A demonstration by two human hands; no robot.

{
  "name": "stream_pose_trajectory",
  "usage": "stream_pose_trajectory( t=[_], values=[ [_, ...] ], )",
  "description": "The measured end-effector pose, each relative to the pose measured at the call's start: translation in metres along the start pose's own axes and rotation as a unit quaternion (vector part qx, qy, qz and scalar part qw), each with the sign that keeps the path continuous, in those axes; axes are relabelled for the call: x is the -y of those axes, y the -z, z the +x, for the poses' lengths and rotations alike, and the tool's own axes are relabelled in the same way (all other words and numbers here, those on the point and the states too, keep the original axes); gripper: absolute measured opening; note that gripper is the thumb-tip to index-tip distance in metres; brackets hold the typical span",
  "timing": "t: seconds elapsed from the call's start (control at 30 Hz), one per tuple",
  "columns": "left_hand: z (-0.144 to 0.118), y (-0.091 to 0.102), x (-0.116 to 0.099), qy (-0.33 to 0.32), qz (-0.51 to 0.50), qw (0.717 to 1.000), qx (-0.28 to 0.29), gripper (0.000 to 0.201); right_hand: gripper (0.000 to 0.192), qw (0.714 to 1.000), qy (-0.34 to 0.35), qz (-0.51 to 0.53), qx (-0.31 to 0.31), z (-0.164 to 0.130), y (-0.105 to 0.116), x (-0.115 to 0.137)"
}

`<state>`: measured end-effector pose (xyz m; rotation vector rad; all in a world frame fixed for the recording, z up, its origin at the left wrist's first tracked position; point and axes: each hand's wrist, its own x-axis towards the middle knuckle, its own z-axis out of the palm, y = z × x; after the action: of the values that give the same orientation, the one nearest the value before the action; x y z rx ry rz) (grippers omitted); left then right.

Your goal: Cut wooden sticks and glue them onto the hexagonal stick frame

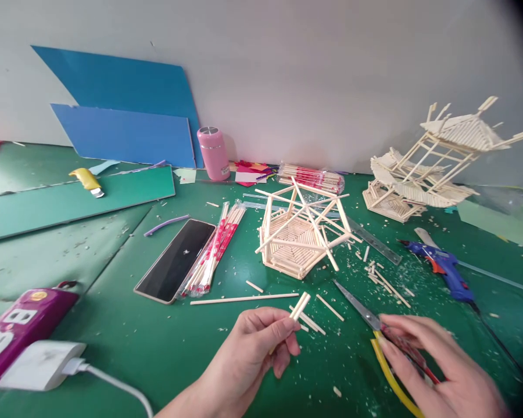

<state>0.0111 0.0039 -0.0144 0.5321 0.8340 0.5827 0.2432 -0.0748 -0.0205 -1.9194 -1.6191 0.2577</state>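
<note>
My left hand (257,345) pinches two short wooden sticks (300,306) that point up and right. My right hand (436,366) rests on the handles of scissors (358,306) with yellow and red grips; the blades lie on the green mat and point up-left. A hexagonal stick frame (303,232) stands just beyond both hands. A long thin stick (244,299) lies on the mat ahead of my left hand. Short cut sticks (386,284) are scattered to the right of the frame.
A phone (176,260) and a packet of chopsticks (213,249) lie left of the frame. A blue glue gun (442,267), a metal ruler (375,241), a stick pagoda model (431,162), a pink bottle (212,152), blue boards (126,116) and a power strip (17,331) surround the area.
</note>
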Motion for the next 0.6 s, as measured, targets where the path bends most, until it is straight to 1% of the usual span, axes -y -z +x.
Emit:
stream_pose_trajectory(
  t=[0.03,0.1,0.2,0.3,0.4,0.6],
  values=[
    [0.0,-0.002,0.001,0.0,0.003,1.0,0.001,0.018,0.02,0.997,-0.014,0.064,0.027,0.005,-0.005,0.017],
    [0.0,-0.006,0.002,-0.002,0.011,1.0,0.002,0.019,0.018,0.981,-0.022,0.179,0.076,0.014,-0.019,0.046],
    [-0.001,-0.01,0.003,-0.01,0.03,0.999,0.0,0.021,0.021,0.946,-0.044,0.288,0.14,0.026,-0.04,0.072],
    [-0.001,-0.01,0.005,-0.022,0.044,0.999,-0.003,0.023,0.024,0.925,-0.062,0.34,0.158,0.033,-0.053,0.081],
    [0.001,-0.009,0.006,-0.023,0.053,0.998,-0.008,0.025,0.024,0.922,-0.071,0.348,0.154,0.034,-0.056,0.083],
    [0.003,-0.011,0.005,-0.022,0.056,0.998,-0.012,0.026,0.023,0.918,-0.084,0.351,0.164,0.034,-0.055,0.083]
  ],
)
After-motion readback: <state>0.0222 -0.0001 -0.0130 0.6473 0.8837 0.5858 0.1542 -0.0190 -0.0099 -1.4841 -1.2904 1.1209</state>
